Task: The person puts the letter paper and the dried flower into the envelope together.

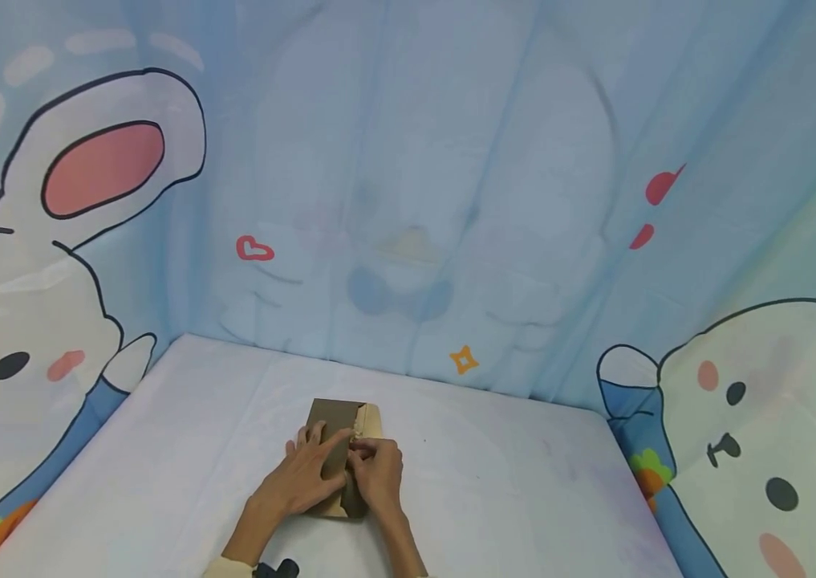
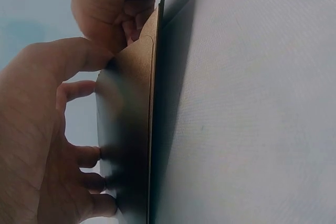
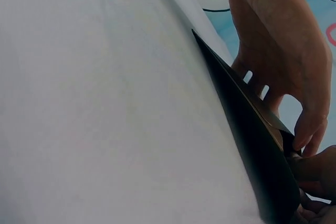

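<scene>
A flat brown cardboard packet (image 1: 335, 412) lies on the white cloth, with a lighter tan flap (image 1: 371, 419) along its right side. My left hand (image 1: 298, 480) rests on the packet with its fingers spread, the fingertips touching its top face. At the right edge, my right hand (image 1: 380, 479) pinches the flap's edge between thumb and fingers, close to the left index finger. In the left wrist view the packet (image 2: 132, 114) appears nearly edge-on. The right wrist view shows its dark side (image 3: 247, 129); the pinching fingertips are partly hidden there.
A white cloth (image 1: 509, 498) covers the table under the packet. Behind it hangs a light blue curtain (image 1: 494, 201) printed with cartoon animals. A dark object (image 1: 278, 569) shows at the bottom edge near the left wrist.
</scene>
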Tool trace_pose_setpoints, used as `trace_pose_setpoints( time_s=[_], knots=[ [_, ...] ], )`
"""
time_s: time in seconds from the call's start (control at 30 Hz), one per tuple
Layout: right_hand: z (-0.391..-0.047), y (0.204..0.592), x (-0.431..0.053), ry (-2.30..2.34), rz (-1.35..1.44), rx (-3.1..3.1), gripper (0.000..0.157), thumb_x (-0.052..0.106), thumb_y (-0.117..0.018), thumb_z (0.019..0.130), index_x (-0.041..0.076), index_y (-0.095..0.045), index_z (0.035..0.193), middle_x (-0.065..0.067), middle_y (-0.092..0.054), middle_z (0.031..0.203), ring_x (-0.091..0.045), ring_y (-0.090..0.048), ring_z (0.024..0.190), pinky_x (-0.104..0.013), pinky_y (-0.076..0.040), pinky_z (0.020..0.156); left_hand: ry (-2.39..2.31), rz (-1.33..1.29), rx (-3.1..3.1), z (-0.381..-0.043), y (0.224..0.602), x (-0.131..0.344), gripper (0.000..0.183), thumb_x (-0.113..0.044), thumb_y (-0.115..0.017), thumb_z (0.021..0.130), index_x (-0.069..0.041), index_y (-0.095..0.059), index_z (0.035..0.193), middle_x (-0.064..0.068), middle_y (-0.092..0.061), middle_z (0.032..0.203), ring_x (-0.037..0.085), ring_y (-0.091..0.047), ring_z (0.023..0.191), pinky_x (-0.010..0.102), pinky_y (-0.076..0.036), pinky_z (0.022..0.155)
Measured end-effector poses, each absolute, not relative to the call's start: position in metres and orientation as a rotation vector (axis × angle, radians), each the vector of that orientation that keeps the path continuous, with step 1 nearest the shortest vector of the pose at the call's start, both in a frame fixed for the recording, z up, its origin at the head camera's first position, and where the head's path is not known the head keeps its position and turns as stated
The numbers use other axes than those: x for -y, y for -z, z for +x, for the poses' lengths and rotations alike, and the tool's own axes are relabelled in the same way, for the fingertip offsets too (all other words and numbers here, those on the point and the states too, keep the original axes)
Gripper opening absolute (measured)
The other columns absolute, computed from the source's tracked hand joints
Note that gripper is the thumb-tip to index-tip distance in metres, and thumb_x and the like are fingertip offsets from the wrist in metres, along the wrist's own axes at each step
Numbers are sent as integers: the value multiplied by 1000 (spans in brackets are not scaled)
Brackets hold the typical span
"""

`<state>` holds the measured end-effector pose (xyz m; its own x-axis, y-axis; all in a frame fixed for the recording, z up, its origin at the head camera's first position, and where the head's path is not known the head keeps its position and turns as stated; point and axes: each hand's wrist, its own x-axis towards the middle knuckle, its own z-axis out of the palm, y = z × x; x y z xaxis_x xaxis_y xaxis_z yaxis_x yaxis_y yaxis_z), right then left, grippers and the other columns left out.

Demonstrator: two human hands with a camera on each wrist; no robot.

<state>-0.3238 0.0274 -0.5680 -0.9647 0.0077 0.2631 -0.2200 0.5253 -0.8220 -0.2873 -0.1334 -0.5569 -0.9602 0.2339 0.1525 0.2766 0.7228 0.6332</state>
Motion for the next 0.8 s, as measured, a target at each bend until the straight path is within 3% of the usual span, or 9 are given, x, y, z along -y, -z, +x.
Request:
trace_pose_setpoints(
  time_s=[0.2, 0.43, 0.63, 0.8],
  knots=[
    [-329, 571, -31, -1417, 229, 2570, 30, -10, -75, 83, -6, -84, 111, -1, -69, 68, -6, -52, 58, -19, -40, 50, 1090, -435, 2853, -287, 555, 133, 65, -38, -68, 101, -28, -50, 163, 37, -35, 169, 62, -34, 155, 82, -35, 114],
    [-333, 578, -33, -1358, 328, 2553, 25, -9, -72, 78, -3, -84, 100, 11, -48, 59, -2, -41, 52, -20, -32, 48, 1127, -446, 2862, -286, 559, 134, 68, -45, -66, 102, -27, -47, 165, 38, -31, 171, 64, -30, 157, 84, -36, 114],
    [-330, 596, -45, -1349, 347, 2481, 28, -3, -79, 80, -4, -85, 108, 14, -46, 55, 2, -36, 47, -17, -30, 41, 1181, -472, 2867, -280, 569, 136, 74, -48, -70, 103, -25, -42, 168, 40, -28, 171, 71, -27, 155, 88, -28, 115],
    [-315, 591, -63, -1291, 137, 2570, 32, 2, -91, 75, -3, -84, 106, 8, -58, 60, -4, -44, 52, -22, -37, 48, 1225, -455, 2870, -269, 583, 140, 76, -53, -70, 103, -26, -42, 168, 42, -20, 173, 73, -23, 154, 90, -31, 111]
  ],
)
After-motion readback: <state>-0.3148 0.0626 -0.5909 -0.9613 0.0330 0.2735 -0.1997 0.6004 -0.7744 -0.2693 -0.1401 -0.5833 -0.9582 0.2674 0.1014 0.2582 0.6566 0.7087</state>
